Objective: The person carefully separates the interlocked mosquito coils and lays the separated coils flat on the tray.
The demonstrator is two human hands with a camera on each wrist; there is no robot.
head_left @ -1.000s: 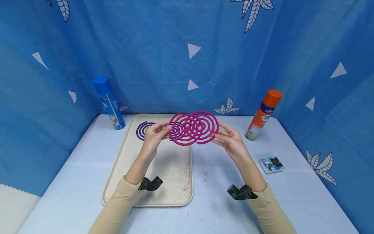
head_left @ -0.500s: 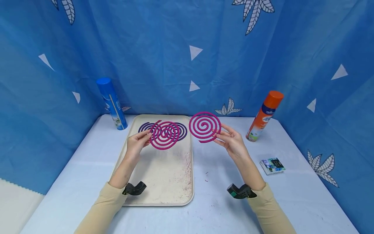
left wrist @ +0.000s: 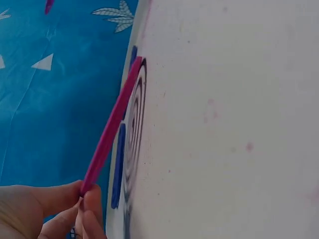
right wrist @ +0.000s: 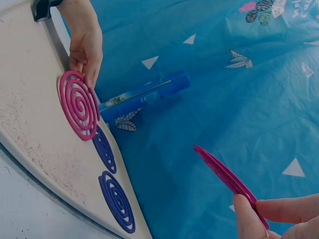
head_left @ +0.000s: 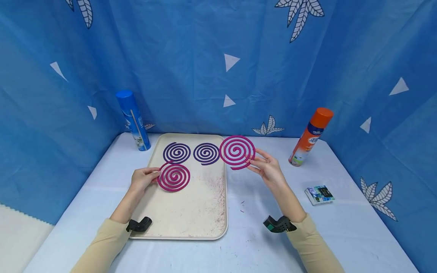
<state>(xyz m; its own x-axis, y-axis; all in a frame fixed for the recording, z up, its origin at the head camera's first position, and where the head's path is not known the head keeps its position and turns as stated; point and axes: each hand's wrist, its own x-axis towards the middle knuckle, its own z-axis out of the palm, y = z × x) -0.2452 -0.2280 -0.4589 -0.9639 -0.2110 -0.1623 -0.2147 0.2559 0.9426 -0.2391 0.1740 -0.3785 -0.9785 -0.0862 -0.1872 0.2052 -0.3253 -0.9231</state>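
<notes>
My left hand pinches the left edge of a pink mosquito coil just above the beige tray. In the left wrist view this coil is seen edge-on, tilted, with a shadow on the tray beneath. A second pink mosquito coil is pinched at its right edge by my right hand, raised beyond the tray's right rim. Two purple mosquito coils, one on the left and one on the right, lie side by side at the tray's far end.
A blue spray can stands behind the tray on the left. An orange spray can stands at the back right, with a small patterned box nearer. Reddish crumbs dot the table. A blue curtain hangs behind.
The two pink coils overlapped in view and came apart. My left hand moved left, then down toward the tray with its coil. My right hand has stayed nearly in place, holding its coil.
</notes>
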